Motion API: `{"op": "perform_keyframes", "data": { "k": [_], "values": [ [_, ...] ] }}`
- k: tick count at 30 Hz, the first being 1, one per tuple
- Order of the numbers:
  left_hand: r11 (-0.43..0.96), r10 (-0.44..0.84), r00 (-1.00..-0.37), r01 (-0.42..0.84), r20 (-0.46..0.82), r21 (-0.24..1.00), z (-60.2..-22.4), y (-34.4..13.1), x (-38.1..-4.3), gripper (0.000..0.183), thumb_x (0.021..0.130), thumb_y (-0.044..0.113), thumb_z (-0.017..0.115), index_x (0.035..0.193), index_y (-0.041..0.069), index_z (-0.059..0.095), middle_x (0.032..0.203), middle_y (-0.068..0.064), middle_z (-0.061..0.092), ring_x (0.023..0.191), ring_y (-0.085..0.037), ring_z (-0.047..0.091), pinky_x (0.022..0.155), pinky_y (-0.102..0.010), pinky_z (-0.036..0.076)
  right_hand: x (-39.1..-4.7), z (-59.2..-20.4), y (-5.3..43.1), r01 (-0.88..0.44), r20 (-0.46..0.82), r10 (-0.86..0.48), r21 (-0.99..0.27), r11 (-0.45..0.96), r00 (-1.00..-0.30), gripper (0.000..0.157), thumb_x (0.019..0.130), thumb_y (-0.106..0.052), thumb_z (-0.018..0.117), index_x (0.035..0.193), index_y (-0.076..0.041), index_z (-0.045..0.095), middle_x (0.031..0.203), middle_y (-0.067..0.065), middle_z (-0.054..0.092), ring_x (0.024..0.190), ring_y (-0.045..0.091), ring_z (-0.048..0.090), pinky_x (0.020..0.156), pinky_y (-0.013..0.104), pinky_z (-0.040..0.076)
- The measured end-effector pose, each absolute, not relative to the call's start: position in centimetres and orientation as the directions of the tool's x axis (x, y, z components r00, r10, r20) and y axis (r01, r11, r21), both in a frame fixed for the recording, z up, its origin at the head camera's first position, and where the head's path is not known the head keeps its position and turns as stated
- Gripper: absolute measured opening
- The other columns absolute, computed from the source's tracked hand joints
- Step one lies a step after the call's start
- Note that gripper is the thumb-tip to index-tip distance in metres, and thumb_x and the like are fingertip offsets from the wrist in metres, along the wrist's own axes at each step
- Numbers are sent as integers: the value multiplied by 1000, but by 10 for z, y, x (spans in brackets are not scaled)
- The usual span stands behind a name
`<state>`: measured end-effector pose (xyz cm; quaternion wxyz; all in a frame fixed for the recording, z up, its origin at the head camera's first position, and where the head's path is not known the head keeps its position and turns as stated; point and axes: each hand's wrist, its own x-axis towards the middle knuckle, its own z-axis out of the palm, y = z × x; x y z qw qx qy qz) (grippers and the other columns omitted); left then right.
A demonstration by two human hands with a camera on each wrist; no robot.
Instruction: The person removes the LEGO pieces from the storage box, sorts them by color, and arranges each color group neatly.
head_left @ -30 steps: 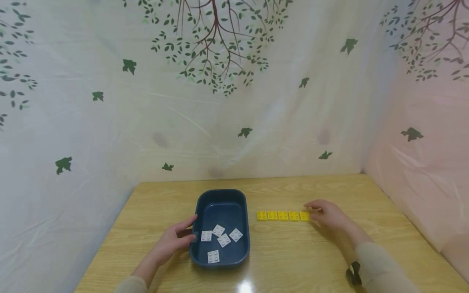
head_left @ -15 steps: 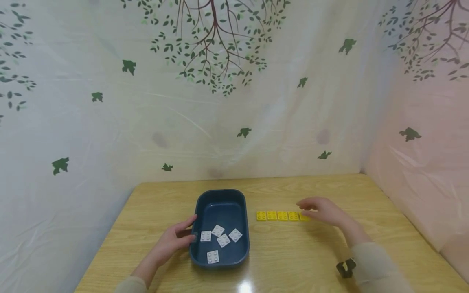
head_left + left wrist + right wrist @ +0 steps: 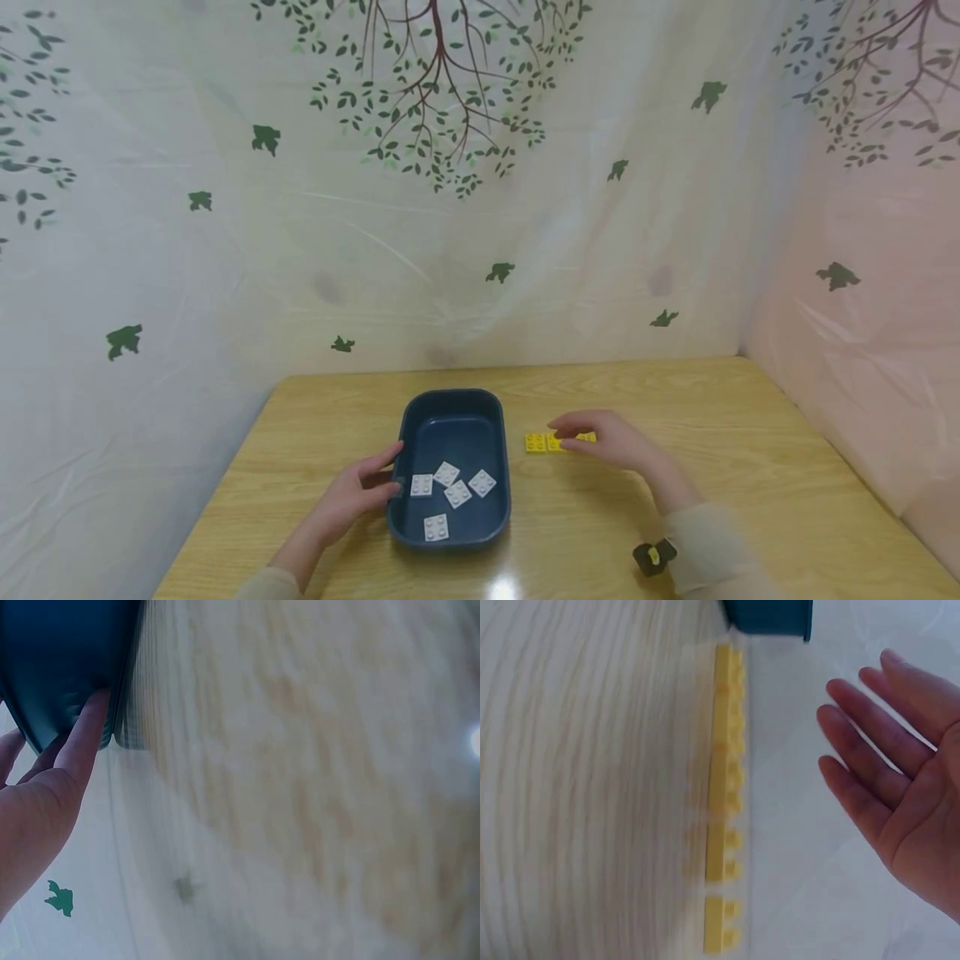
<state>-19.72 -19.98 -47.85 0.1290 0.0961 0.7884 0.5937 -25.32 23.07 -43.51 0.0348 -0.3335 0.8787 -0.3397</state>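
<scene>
My left hand (image 3: 348, 498) touches the left side of a dark blue tray (image 3: 507, 500), its fingers nearly straight and a fingertip against the wall in the left wrist view. Inside the tray lie several white building bricks (image 3: 457, 493), studs up, some tilted against each other. To the tray's right, several yellow building bricks (image 3: 715, 851) stand in a row on the table. My right hand (image 3: 611, 442) hovers over this row, its fingers relaxed and slightly spread, holding nothing. It hides part of the row in the head view; the left-end brick (image 3: 535, 443) shows.
The wooden table (image 3: 750, 467) meets a pale curtain (image 3: 420, 317) with printed branches and leaves at the back. More sheeting borders both sides. A small dark device (image 3: 652, 557) hangs at my right wrist.
My right hand has moved left along the yellow bricks, from the row's right end to nearer its left part. The left hand, tray and white bricks have stayed put.
</scene>
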Motion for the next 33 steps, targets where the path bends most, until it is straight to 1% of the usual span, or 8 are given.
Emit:
{"op": "perform_keyframes", "data": {
  "k": [4, 8, 13, 17, 20, 23, 28, 33],
  "values": [
    [270, 303, -949, -4, -89, 963, -479, -200, -197, 64, 93, 13, 68, 151, 9, 41, 154, -25, 34, 127, -43, 51, 91, -40, 55, -251, -429, 205, -590, 215, -636, -661, 464, -741, 36, 95, -21, 68, 128, -6, 65, 111, -1, 71, 103, 17, 66, 93, 47, 53],
    [273, 291, -952, -10, -92, 962, -479, -199, -196, 64, 93, 13, 68, 151, 10, 42, 154, -25, 35, 126, -43, 51, 91, -40, 55, -249, -422, 178, -597, 224, -657, -682, 421, -719, 37, 94, -21, 69, 130, -9, 65, 110, -5, 71, 103, 13, 65, 92, 48, 53],
    [285, 277, -956, -19, -101, 958, -476, -197, -196, 63, 93, 14, 68, 151, 12, 43, 154, -24, 35, 126, -42, 51, 91, -40, 55, -245, -419, 145, -617, 214, -707, -690, 379, -674, 37, 94, -23, 70, 129, -13, 66, 113, -5, 71, 105, 9, 64, 93, 37, 53],
    [281, 279, -955, -18, -100, 960, -476, -197, -195, 62, 93, 13, 67, 151, 12, 43, 154, -24, 35, 127, -43, 51, 91, -40, 55, -245, -424, 121, -681, 244, -756, -649, 338, -607, 38, 92, -19, 71, 129, -8, 65, 116, 2, 70, 106, 9, 64, 94, 34, 53],
    [280, 277, -956, -18, -99, 960, -476, -197, -194, 62, 93, 13, 67, 151, 11, 43, 153, -25, 35, 127, -43, 51, 91, -40, 55, -244, -428, 107, -719, 245, -783, -609, 335, -573, 40, 92, -19, 72, 130, -9, 64, 120, 2, 69, 108, 9, 64, 95, 30, 51],
    [279, 278, -955, -21, -102, 960, -475, -197, -194, 62, 94, 13, 67, 151, 11, 43, 154, -24, 36, 127, -43, 51, 91, -40, 55, -244, -433, 93, -752, 208, -822, -564, 342, -530, 41, 91, -20, 73, 130, -12, 65, 122, -1, 68, 110, 7, 61, 100, 29, 47],
    [268, 282, -953, -31, -109, 963, -474, -197, -195, 63, 94, 14, 67, 152, 12, 41, 155, -23, 35, 128, -42, 50, 92, -40, 54, -247, -441, 78, -791, 124, -900, -537, 293, -418, 43, 89, -17, 74, 131, -14, 65, 126, -6, 66, 116, 5, 56, 104, 27, 42],
    [264, 290, -950, -34, -113, 964, -474, -198, -195, 63, 95, 15, 66, 152, 12, 41, 154, -23, 35, 129, -42, 49, 93, -41, 54, -251, -448, 69, -850, 134, -955, -501, 165, -265, 46, 86, -12, 77, 131, -12, 65, 129, -2, 65, 122, 5, 53, 107, 22, 37]
  ]
}}
